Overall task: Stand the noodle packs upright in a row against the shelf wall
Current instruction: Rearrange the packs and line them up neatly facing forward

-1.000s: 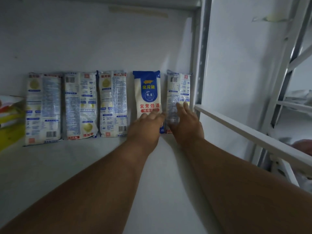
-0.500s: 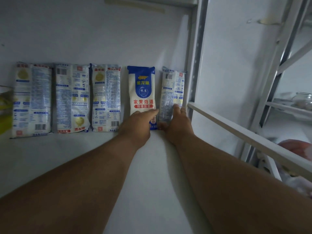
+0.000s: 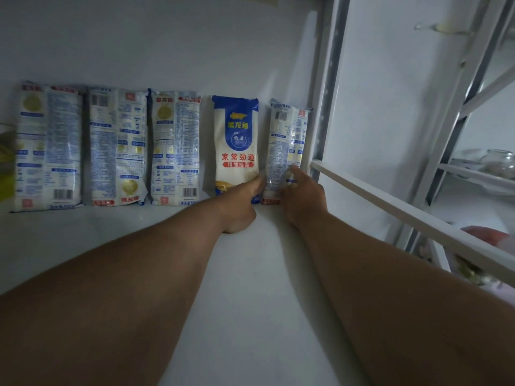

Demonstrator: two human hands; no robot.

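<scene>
- White painted shelf wall (image 3: 167, 45) backs five plastic noodle packs, upright, side by side.
- Blue-topped white pack (image 3: 236, 140) reads 金龙鱼, 家常劲道, 精细挂面.
- Four pale packs with fine-print backs (image 3: 48, 146) show barcodes.
- Left hand (image 3: 242, 201) curls fingers together against the blue-topped pack's base.
- Right hand (image 3: 302, 195) rests spread fingers on the rightmost pack (image 3: 288, 140).

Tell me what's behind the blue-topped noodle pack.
The white shelf wall rises directly behind the blue-topped pack, which stands against it. Whether the two touch is hidden by the pack itself. The left hand covers its lower corner.
</scene>
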